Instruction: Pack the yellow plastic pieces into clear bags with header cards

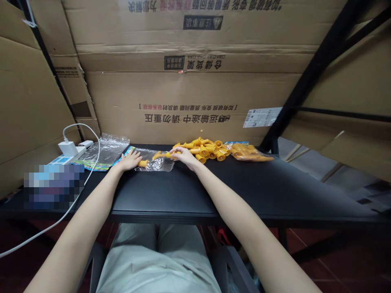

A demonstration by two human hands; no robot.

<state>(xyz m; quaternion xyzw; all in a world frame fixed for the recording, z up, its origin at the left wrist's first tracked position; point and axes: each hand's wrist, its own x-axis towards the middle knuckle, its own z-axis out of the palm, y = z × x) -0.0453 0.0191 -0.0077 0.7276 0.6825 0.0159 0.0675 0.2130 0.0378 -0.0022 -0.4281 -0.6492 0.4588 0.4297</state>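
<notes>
A clear plastic bag [159, 165] with a colourful printed edge lies flat on the black table. My left hand [130, 160] rests on its left part, fingers spread. Inside the bag, just right of those fingers, shows a yellow plastic piece [143, 163]. My right hand [184, 157] pinches another yellow plastic piece [161, 155], horn-like in shape, at the bag's right part; its tip points left. Whether that tip is inside the bag I cannot tell. Beside my right hand is a pile of yellow plastic pieces [210, 150] with flared, cup-like ends.
A filled bag of yellow pieces [250, 152] lies right of the pile. Empty clear bags [105, 150] lie at the left, near a white charger [67, 148] in a power strip. Its white cable [98, 152] loops over the table. Cardboard [183, 89] stands behind.
</notes>
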